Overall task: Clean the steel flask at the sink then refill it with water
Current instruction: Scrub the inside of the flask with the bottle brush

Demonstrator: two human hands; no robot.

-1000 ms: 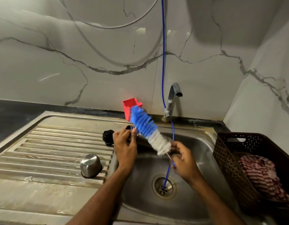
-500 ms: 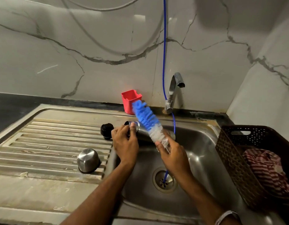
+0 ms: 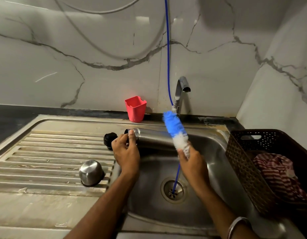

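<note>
Lying on its side across the sink [image 3: 216, 152] rim, the flask [image 3: 152, 139] is steadied by the left hand [image 3: 126, 152], fingers curled around its open neck. Right hand [image 3: 192, 163] pinches the brush [image 3: 176, 131], raised clear, presumably for insertion.
</note>
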